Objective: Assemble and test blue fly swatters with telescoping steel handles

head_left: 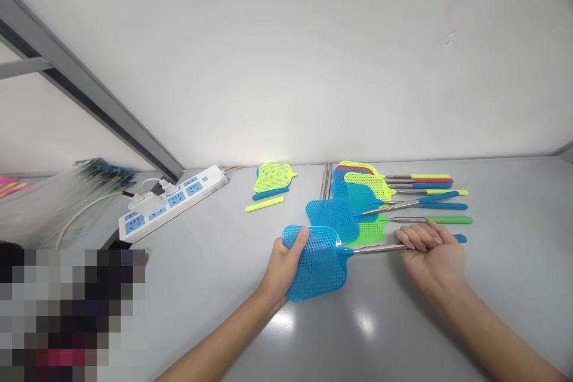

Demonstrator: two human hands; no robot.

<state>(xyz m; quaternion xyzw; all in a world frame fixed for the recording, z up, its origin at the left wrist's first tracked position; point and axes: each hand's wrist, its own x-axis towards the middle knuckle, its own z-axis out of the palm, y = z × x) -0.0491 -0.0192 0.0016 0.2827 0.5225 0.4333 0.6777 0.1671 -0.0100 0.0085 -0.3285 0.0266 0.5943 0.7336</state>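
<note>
Between my two hands is a blue fly swatter [323, 268] with a metal shaft. My left hand [286, 262] grips the left edge of its mesh head, thumb on top. Around its handle my right hand [432, 253] is closed, and the blue handle end sticks out past the fist. Just beyond lies another blue fly swatter [329, 218], crossing a pile of assembled ones: a green swatter [371, 231], a yellow swatter [369, 182], and several more in blue, yellow and red, handles pointing right.
Loose metal rods [328, 182] lie left of the pile. Farther left are yellow mesh heads [274, 177], a blue handle [271, 193] and a yellow handle [264, 204]. A white power strip [179, 206] with plugs stands at the table's left, near plastic-wrapped goods [85, 197].
</note>
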